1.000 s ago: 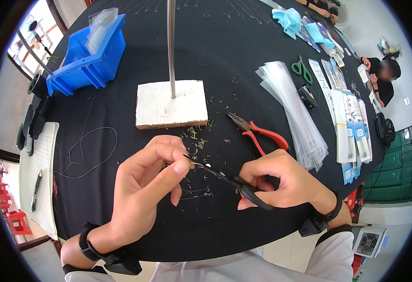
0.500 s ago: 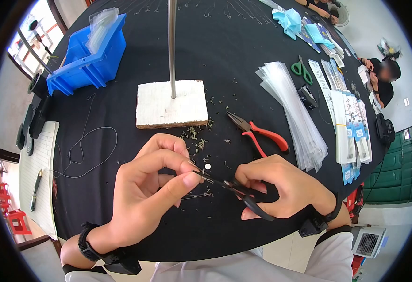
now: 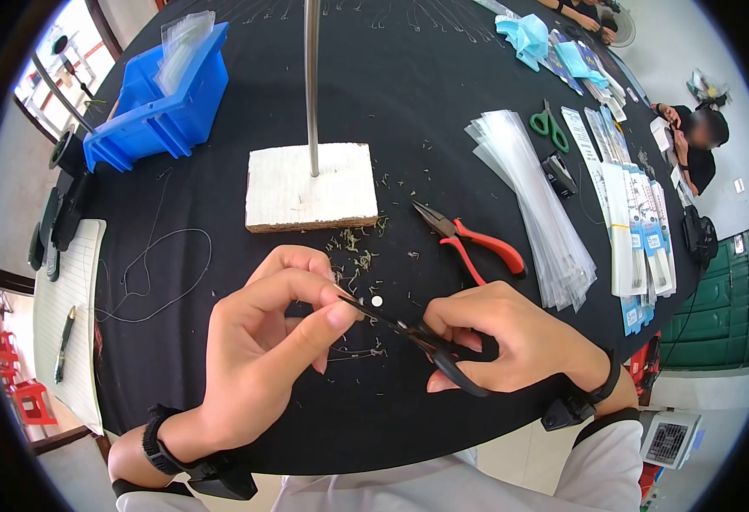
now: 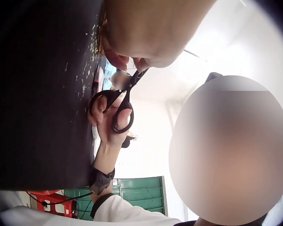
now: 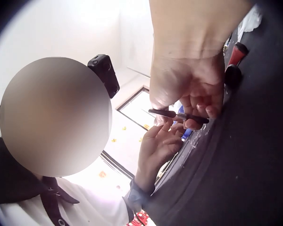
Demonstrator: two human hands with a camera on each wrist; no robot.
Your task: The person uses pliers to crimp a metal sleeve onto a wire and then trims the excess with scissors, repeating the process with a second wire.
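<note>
In the head view my left hand (image 3: 250, 358) pinches a tiny thin thing between thumb and forefinger, and I cannot tell its kind. My right hand (image 3: 524, 337) holds black-handled scissors (image 3: 442, 363), with thumb and fingers in the loops. Their blades point left, and the tips reach the left fingertips. From the left wrist view, both handle loops of the scissors (image 4: 130, 88) stand apart around the right hand's fingers. The right wrist view shows the scissors (image 5: 165, 113) edge-on, with the left hand (image 5: 155, 148) beyond. A small white disc (image 3: 378, 301) lies on the black cloth behind the blades.
Red-handled pliers (image 3: 498, 247) lie ahead of the right hand. A white block (image 3: 276, 183) bears an upright metal rod (image 3: 312, 85). A blue bin (image 3: 195, 107) stands back left, a notebook (image 3: 80, 264) lies left. Clear sleeves (image 3: 541, 218) and green scissors (image 3: 548, 128) lie right; clippings scatter mid-table.
The left fingertips moved right, then slightly back left, still pinched. The scissors followed them, their blades now lying nearer the fingertips. The white disc, partly covered a second ago, now shows whole.
</note>
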